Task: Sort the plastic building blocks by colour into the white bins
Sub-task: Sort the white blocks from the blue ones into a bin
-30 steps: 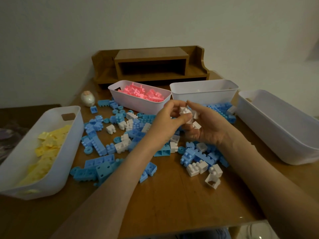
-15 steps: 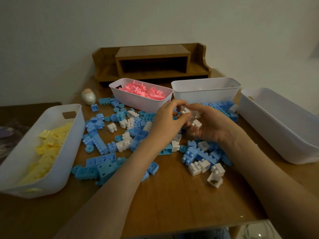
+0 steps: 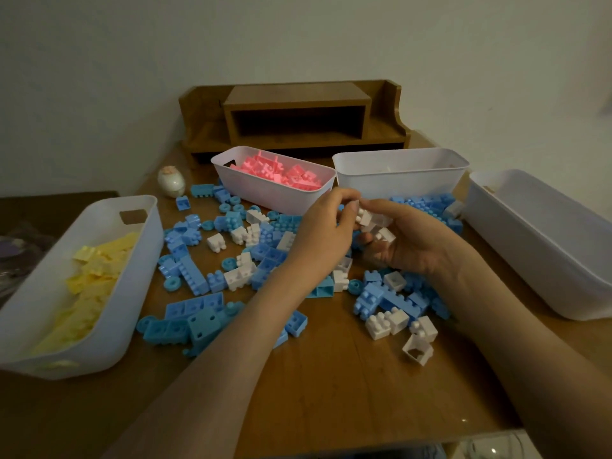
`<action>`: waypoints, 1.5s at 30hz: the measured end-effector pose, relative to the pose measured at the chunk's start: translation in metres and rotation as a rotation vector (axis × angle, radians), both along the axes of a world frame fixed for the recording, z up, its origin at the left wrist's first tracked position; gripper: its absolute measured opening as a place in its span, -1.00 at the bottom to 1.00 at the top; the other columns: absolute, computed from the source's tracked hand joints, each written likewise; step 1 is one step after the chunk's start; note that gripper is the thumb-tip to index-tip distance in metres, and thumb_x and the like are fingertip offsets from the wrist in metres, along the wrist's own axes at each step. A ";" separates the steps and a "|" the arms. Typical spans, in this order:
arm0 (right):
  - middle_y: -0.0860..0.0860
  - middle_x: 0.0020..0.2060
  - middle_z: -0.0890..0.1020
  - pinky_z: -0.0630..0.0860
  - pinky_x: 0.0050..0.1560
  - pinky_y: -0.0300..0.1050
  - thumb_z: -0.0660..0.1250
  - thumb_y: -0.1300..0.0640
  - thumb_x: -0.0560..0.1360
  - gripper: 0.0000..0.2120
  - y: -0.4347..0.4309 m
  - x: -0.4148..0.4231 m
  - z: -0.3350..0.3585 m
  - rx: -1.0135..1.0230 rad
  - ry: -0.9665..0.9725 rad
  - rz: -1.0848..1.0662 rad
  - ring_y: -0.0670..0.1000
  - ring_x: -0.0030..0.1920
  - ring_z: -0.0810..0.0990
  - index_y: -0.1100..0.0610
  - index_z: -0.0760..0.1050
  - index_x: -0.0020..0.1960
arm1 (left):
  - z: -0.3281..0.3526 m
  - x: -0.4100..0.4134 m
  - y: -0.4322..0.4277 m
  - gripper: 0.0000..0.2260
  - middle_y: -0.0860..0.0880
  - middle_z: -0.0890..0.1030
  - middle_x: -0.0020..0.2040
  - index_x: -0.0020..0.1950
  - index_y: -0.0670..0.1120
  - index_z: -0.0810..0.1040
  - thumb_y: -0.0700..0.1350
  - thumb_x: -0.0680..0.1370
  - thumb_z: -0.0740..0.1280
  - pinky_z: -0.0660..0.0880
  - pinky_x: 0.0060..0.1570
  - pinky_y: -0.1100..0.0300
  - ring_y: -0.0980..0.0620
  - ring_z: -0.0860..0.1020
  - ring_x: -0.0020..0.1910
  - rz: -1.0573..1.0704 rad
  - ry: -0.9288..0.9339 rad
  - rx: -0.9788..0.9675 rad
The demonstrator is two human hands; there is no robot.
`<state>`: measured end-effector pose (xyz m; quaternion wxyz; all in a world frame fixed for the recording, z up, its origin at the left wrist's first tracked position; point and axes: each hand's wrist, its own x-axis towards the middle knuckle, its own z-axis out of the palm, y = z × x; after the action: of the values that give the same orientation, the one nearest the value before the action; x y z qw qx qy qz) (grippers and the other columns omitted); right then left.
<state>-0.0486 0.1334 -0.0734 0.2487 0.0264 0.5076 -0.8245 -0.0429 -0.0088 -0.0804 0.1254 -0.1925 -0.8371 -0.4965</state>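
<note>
A handful of white blocks (image 3: 377, 226) sits in my right hand (image 3: 417, 246), fingers curled up round them like a cup, so several can go in one trip, I reckon. My left hand (image 3: 321, 236) pinches one more onto the heap. The back bin (image 3: 397, 180) waits just behind. Loose blue blocks (image 3: 195, 276) are scattered over the table (image 3: 331, 376).

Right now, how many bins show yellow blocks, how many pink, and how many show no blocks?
Bins holding yellow blocks: 1, the left bin
Bins holding pink blocks: 1, the back left bin
Bins showing no blocks: 2, the back right bin and the right bin
Total: 4 bins
</note>
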 end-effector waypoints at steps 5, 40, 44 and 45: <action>0.07 -0.24 0.57 0.31 -0.59 -0.36 0.34 0.11 0.44 -0.76 0.000 0.003 0.003 0.109 0.092 -0.033 -0.07 -0.45 0.45 0.15 0.47 0.07 | -0.005 -0.007 -0.001 -0.82 0.02 0.52 0.12 0.19 -0.04 0.48 -0.15 0.63 0.18 0.40 -0.17 0.50 0.16 0.49 0.00 0.034 0.018 -0.026; 0.15 0.01 0.48 0.38 -0.19 -0.08 0.12 0.29 0.55 -0.74 0.011 -0.084 0.029 1.449 0.919 -0.546 0.15 -0.03 0.48 0.13 0.33 0.22 | 0.048 -0.080 0.025 -0.63 -0.06 0.44 0.27 0.34 0.06 0.42 -0.25 0.59 0.16 0.23 0.17 0.01 -0.13 0.28 0.27 0.212 0.132 -0.855; 0.20 0.17 0.46 0.37 0.03 -0.02 0.12 0.26 0.55 -0.68 0.010 -0.120 0.026 1.673 0.895 -0.296 0.23 0.18 0.42 0.09 0.32 0.29 | 0.047 -0.087 0.020 -0.71 -0.07 0.41 0.15 0.25 0.00 0.47 -0.25 0.60 0.13 0.18 0.12 0.04 -0.15 0.25 0.23 0.216 0.077 -0.933; 0.18 0.24 0.43 0.38 0.12 0.01 0.11 0.18 0.58 -0.67 0.009 -0.129 0.024 1.708 0.828 -0.156 0.23 0.23 0.40 0.04 0.30 0.34 | 0.048 -0.088 0.018 -0.69 -0.07 0.40 0.11 0.26 0.03 0.45 -0.26 0.61 0.12 0.17 0.11 0.04 -0.14 0.25 0.23 0.212 0.083 -0.943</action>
<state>-0.1779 0.1423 -0.0497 -0.1100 -0.0613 0.9830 -0.1334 -0.1304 0.0096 -0.0326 0.1076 -0.1617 -0.9802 -0.0397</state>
